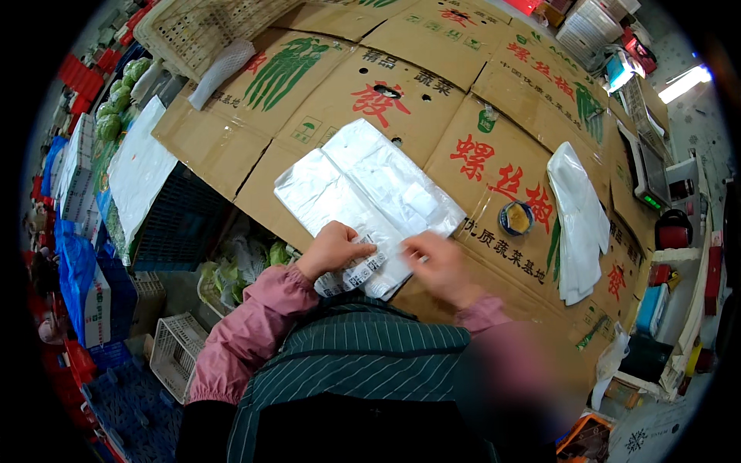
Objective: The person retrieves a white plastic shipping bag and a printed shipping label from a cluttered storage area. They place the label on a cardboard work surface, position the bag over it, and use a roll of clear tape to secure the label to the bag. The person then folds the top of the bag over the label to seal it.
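Note:
A flat stack of white plastic bags (pixel 347 174) lies on the cardboard in front of me. Pinched in my left hand (pixel 332 253) is a curled strip of white printed labels (pixel 351 276), held over the stack's near edge. My right hand (pixel 441 268) is beside the strip, above the stack's near right edge. Its fingers are drawn together and slightly blurred; anything between them is too small to make out. A small pale square label (pixel 421 200) shows on the bags.
Flattened cardboard (pixel 309 100) covers the table. To the right are a small round tub (pixel 515 218), folded white bags (pixel 577 231) and a scale-like device (pixel 644 174). A plastic crate (pixel 197 38) and foam sleeve (pixel 222 73) sit far left; green vegetables (pixel 116 104) lie beyond.

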The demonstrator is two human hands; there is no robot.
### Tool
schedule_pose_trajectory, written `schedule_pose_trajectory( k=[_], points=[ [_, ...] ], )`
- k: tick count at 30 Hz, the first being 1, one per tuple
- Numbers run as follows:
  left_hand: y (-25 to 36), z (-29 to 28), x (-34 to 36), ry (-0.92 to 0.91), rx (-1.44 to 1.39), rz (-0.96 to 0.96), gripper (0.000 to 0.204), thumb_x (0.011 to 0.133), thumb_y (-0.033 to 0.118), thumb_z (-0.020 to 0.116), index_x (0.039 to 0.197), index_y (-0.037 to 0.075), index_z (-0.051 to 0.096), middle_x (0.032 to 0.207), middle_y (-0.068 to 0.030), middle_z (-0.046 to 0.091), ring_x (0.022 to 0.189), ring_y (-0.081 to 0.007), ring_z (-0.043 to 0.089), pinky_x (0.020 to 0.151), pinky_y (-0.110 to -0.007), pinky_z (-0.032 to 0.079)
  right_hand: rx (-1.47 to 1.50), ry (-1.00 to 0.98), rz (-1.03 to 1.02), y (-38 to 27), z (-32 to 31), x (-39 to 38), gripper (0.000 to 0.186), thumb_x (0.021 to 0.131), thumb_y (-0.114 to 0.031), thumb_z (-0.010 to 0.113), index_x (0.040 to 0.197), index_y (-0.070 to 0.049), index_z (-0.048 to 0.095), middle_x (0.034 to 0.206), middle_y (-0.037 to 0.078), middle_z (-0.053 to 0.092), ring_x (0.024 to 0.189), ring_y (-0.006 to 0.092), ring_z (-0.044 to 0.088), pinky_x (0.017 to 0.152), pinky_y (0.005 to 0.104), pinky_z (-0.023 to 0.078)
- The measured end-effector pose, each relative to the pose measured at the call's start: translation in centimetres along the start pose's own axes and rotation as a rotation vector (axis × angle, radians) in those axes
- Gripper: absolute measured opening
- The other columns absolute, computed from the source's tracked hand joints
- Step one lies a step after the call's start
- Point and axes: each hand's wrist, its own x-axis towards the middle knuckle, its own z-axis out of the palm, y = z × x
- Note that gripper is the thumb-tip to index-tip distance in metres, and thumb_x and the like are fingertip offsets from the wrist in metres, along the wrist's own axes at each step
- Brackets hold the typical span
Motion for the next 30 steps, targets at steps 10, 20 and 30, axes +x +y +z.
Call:
schedule_pose_trajectory(
  k=[10, 20, 30],
  points=[
    [-4.4, -3.8, -6.0, -0.202, -0.44, 0.027, 0.024, 0.079, 0.021, 0.071, 0.09, 0.0, 0.068, 0.072, -0.0013, 0.066, 0.063, -0.0094, 0.059, 0.056, -0.025, 0.046, -0.149, -0.095, -0.13, 2.0, 4.4, -1.6, 0.01, 0.078, -0.015, 0.067, 0.083, -0.007, 0.067, 0.076, 0.007, 0.059, 0.071, 0.0253, 0.058, 0.062, 0.0322, 0.047],
    [-1.4, -1.3, -4.2, -0.123, -0.452, 0.162, 0.02, 0.081, 0.013, 0.066, 0.095, -0.001, 0.067, 0.071, -0.0008, 0.063, 0.061, -0.0074, 0.054, 0.055, -0.026, 0.044, 0.142, 0.478, 0.23, 2.5, -3.8, 0.9, 0.011, 0.085, -0.008, 0.061, 0.093, 0.0, 0.064, 0.081, 0.003, 0.062, 0.07, 0.0109, 0.056, 0.062, 0.0238, 0.045],
    [-1.1, -0.4, -2.3, -0.048, 0.008, -0.07, 0.026, 0.076, 0.021, 0.074, 0.084, -0.002, 0.067, 0.066, -0.0052, 0.064, 0.057, -0.0092, 0.058, 0.049, -0.028, 0.044, -0.309, -0.113, -0.23, 1.8, 4.8, -1.4, 0.012, 0.076, -0.019, 0.067, 0.083, -0.01, 0.065, 0.075, 0.005, 0.055, 0.071, 0.0243, 0.055, 0.063, 0.0345, 0.046]
  ],
)
